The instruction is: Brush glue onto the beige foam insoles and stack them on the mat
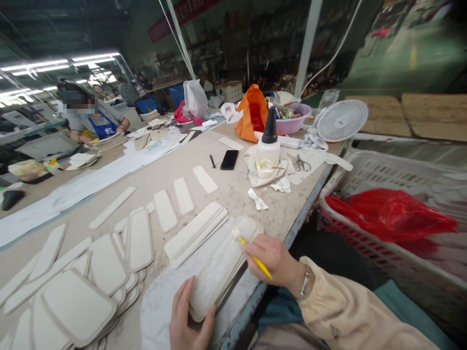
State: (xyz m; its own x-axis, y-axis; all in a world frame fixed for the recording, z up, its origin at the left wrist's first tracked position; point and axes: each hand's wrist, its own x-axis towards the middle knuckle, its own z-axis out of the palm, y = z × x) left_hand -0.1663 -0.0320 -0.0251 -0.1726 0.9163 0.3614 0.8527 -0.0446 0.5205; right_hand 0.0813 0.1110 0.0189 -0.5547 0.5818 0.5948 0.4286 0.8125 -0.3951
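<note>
My right hand (272,260) is closed around a thin yellow-handled brush (260,265). The brush's white-coated tip touches the upper end of a stack of long, rounded off-white panels (215,279). A wet, shiny film that looks like glue covers the top panel. At the stack's near end, my left hand (189,316) grips it between thumb and fingers. The stack lies on a white sheet (156,301) at the table's edge. Just beyond it is a second stack of similar panels (197,231), dry-looking on top.
Many loose panels (80,306) pile up at left. Farther back are a phone (229,159), a black-capped bottle (269,146), scissors (302,164), an orange bag (251,114) and a fan (341,120). A basket (365,165) stands at right. Across the table sits a co-worker (102,121).
</note>
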